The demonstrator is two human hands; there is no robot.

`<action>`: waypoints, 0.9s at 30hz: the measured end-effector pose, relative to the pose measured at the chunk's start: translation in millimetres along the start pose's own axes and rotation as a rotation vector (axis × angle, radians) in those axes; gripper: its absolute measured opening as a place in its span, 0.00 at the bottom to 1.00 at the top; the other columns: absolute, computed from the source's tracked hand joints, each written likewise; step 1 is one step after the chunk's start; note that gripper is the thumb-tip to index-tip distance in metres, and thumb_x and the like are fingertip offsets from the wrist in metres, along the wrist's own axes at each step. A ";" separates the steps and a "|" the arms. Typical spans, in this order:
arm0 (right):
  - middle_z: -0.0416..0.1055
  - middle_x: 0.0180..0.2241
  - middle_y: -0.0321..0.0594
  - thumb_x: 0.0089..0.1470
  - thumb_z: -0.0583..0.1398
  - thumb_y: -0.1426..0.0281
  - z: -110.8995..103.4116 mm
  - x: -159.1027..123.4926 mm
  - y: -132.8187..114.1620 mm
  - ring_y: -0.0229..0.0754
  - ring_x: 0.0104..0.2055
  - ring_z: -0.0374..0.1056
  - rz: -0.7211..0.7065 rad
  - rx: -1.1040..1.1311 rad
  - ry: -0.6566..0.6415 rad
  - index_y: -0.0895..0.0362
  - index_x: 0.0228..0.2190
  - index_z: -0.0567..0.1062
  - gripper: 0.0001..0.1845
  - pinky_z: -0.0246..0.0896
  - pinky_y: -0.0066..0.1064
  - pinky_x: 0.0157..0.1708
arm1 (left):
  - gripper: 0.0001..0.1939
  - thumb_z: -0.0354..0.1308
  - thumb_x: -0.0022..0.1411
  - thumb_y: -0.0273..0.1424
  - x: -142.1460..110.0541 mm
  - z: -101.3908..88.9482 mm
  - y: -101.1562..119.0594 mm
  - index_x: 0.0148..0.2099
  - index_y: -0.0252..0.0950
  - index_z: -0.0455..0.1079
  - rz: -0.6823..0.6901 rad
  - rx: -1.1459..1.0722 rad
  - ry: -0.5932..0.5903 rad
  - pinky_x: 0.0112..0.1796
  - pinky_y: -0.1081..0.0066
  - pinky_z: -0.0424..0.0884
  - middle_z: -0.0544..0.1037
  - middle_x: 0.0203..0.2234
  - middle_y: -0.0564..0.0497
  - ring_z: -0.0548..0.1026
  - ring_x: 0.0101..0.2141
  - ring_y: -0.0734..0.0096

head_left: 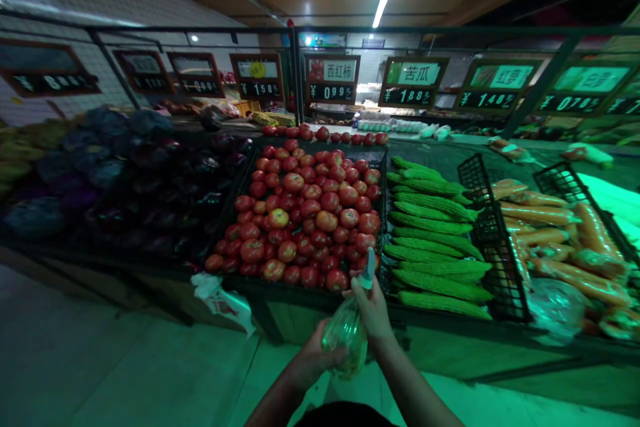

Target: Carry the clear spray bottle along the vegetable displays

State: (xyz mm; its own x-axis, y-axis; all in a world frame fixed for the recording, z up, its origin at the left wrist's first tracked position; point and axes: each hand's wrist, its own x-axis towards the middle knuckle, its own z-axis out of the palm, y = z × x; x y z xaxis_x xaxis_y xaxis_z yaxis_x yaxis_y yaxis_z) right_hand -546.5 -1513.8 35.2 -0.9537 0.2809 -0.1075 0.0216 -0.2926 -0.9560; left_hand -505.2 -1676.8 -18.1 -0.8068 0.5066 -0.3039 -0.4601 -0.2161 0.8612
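Observation:
A clear plastic bag (345, 340) hangs between my hands in front of the stand; something pale yellow-green shows through it, but its kind is hard to make out. My right hand (371, 310) is closed round the gathered neck of the bag, whose loose top (369, 272) sticks up past my fingers. Lower down, my left hand (320, 353) cups the bag's side and underside. Just beyond my hands lie a heap of red tomatoes (305, 213) and, to the right, a row of green bitter melons (433, 233).
Dark eggplants (185, 187) and purple cabbages (100, 147) are heaped at left. Wrapped carrots (555, 217) lie right, behind a black crate wall (495, 233). A white plastic bag (225, 300) hangs off the stand's front edge. Price signs (331, 79) hang from a rail above.

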 end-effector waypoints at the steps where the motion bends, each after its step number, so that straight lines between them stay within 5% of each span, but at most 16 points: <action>1: 0.77 0.31 0.36 0.41 0.71 0.44 -8.6 1.7 -2.7 0.47 0.30 0.77 0.012 0.010 0.044 0.53 0.44 0.71 0.36 0.67 0.33 0.27 | 0.51 0.79 0.38 0.51 6.3 6.7 1.0 0.61 0.37 0.64 -0.011 0.007 -0.024 0.58 0.51 0.68 0.78 0.57 0.39 0.72 0.60 0.40; 6: 0.78 0.27 0.37 0.40 0.70 0.41 -30.8 7.6 -11.2 0.51 0.31 0.77 0.020 -0.033 0.124 0.55 0.46 0.71 0.40 0.67 0.34 0.27 | 0.51 0.79 0.39 0.50 24.8 25.1 -0.5 0.60 0.37 0.64 -0.007 -0.006 -0.105 0.59 0.52 0.67 0.77 0.57 0.39 0.72 0.61 0.42; 11: 0.78 0.30 0.37 0.44 0.70 0.43 -13.0 10.7 -16.3 0.48 0.31 0.76 0.001 -0.076 0.000 0.54 0.46 0.71 0.36 0.69 0.34 0.29 | 0.52 0.79 0.37 0.52 20.3 16.7 -1.9 0.59 0.37 0.64 0.026 -0.030 -0.031 0.55 0.54 0.69 0.78 0.54 0.41 0.74 0.57 0.44; 17: 0.70 0.29 0.32 0.49 0.68 0.46 49.3 15.3 -0.3 0.43 0.30 0.72 -0.007 -0.125 -0.288 0.52 0.40 0.70 0.27 0.69 0.33 0.31 | 0.48 0.78 0.40 0.52 -24.2 -5.0 9.4 0.60 0.38 0.66 0.033 -0.081 0.266 0.55 0.57 0.70 0.81 0.49 0.45 0.76 0.55 0.47; 21: 0.68 0.30 0.30 0.49 0.67 0.47 104.6 11.9 23.2 0.40 0.29 0.68 0.006 -0.117 -0.488 0.51 0.38 0.71 0.25 0.72 0.35 0.35 | 0.43 0.74 0.49 0.51 -63.6 -21.2 14.5 0.62 0.38 0.67 0.168 -0.102 0.425 0.57 0.56 0.69 0.79 0.54 0.41 0.73 0.59 0.45; 27: 0.73 0.36 0.36 0.46 0.68 0.48 183.0 -11.1 57.5 0.44 0.33 0.71 0.026 -0.152 -0.765 0.51 0.42 0.72 0.28 0.72 0.37 0.36 | 0.53 0.71 0.51 0.55 -111.8 -45.8 9.0 0.70 0.37 0.55 0.215 -0.218 0.653 0.57 0.52 0.70 0.73 0.61 0.34 0.72 0.60 0.41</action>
State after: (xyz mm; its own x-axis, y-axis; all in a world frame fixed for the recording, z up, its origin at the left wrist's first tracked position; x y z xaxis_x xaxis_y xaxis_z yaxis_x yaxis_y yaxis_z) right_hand -589.6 -1701.0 31.4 -0.8930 -0.4486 0.0351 0.0348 -0.1466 -0.9886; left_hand -436.1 -1773.6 4.9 -0.9134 -0.1542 -0.3768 -0.2743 -0.4507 0.8495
